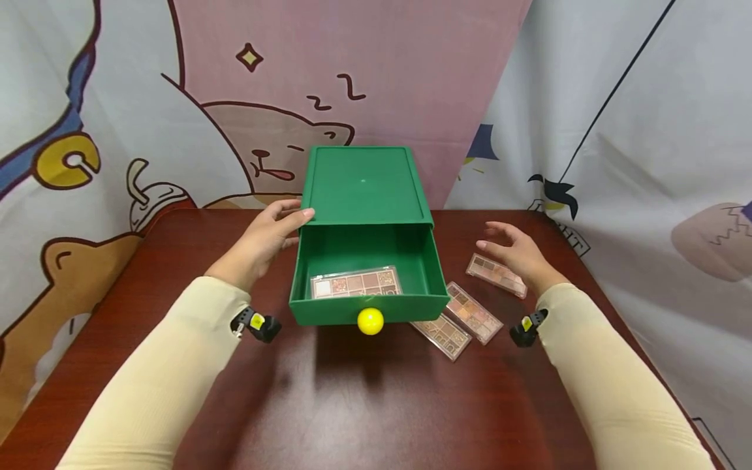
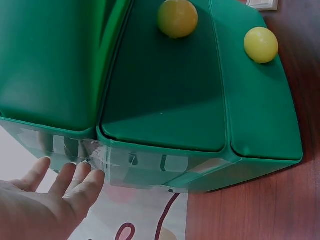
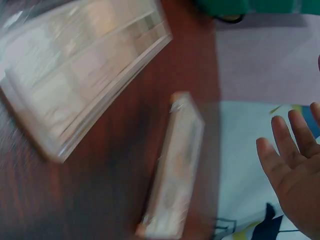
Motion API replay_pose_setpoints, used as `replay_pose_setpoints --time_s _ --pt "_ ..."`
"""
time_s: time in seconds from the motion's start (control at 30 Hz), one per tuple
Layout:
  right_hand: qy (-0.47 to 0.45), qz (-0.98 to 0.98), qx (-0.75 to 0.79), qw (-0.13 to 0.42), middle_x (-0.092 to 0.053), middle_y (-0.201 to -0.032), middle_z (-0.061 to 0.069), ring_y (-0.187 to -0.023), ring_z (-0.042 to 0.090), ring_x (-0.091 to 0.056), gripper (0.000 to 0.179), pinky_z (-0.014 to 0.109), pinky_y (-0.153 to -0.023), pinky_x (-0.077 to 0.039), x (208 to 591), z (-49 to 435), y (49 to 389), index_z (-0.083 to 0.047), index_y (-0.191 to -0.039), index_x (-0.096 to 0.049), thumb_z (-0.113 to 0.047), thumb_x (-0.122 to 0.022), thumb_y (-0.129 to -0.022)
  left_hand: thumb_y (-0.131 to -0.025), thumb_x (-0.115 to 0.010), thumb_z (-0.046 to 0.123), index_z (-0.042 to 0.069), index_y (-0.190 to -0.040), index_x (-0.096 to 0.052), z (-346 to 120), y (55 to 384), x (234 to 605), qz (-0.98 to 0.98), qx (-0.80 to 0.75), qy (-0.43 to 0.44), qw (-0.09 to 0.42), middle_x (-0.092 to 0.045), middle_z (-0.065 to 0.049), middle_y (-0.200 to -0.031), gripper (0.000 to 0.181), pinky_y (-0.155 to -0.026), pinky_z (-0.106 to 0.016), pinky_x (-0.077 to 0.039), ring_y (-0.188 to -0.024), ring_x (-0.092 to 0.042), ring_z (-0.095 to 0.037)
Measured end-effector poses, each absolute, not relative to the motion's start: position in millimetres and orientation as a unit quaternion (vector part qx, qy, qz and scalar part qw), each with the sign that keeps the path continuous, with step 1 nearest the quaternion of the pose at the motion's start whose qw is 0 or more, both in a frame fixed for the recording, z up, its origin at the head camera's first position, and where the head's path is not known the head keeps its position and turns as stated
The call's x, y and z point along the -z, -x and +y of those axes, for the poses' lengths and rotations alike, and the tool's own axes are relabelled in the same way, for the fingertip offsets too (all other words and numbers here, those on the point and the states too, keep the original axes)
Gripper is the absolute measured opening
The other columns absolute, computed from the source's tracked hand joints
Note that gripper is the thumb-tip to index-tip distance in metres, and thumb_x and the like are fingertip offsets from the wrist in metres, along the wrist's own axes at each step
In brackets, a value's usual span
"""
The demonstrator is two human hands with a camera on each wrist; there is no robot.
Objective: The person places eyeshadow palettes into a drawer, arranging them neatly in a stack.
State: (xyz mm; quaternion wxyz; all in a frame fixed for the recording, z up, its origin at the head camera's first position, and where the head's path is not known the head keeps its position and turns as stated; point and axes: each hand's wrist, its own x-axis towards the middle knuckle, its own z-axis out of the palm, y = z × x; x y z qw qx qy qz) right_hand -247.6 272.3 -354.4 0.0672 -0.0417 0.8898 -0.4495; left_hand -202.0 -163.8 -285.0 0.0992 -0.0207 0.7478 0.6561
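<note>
A green drawer cabinet [image 1: 365,186] stands on the table with its top drawer [image 1: 329,311] pulled out. Inside that drawer lies an eyeshadow palette [image 1: 355,284] in a clear case. My left hand [image 1: 258,241] is at the cabinet's left side, its thumb on the upper front corner; in the left wrist view the fingers [image 2: 89,190] look fairly straight. Above the table to the right, my right hand [image 1: 517,254] holds nothing, fingers loosely extended. Beneath and beside it are three more palettes: one far right [image 1: 493,275], one in the middle [image 1: 472,313], one partly under the drawer [image 1: 444,335].
The left wrist view shows two lower drawers, closed, with yellow knobs [image 2: 261,45], and clear tape [image 2: 145,165] along the cabinet's side. A yellow knob [image 1: 370,321] sticks out from the top drawer. Behind the dark red table [image 1: 376,405] hangs a printed curtain [image 1: 423,72].
</note>
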Motion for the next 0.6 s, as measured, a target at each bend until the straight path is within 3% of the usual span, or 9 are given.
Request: replay_pose_setpoints --time_s 0.4,0.5,0.6 --pt "0.028 0.934 0.341 0.107 -0.024 -0.152 0.029 -0.137 0.048 -0.023 0.073 0.065 -0.108 -0.025 378 296 254 0.001 -0.149 -0.028 -0.035 -0.061 -0.095 -0.096 -0.058 0.033 0.007 -0.151 -0.025 -165 202 287 0.746 -0.659 0.017 0.095 -0.027 -0.014 -0.153 0.069 -0.112 -0.042 -0.033 -0.135 -0.036 -0.028" --pt "0.017 0.931 0.343 0.125 -0.032 -0.143 0.034 -0.109 0.048 -0.05 0.072 0.059 -0.09 -0.046 387 303 255 0.001 -0.149 -0.026 -0.031 -0.061 -0.095 -0.096 -0.058 0.032 0.007 -0.151 -0.026 -165 203 288 0.745 -0.661 0.016 0.092 -0.027 -0.014 -0.153 0.069 -0.112 -0.042 -0.033 -0.136 -0.036 -0.028" --pt "0.021 0.936 0.326 0.129 -0.037 -0.134 0.035 -0.085 0.047 -0.051 0.069 0.05 -0.065 -0.053 393 307 256 0.002 -0.148 -0.029 -0.028 -0.062 -0.095 -0.096 -0.058 0.032 0.006 -0.151 -0.026 -165 203 288 0.743 -0.662 0.018 0.09 -0.027 -0.014 -0.153 0.069 -0.112 -0.042 -0.033 -0.135 -0.036 -0.027"
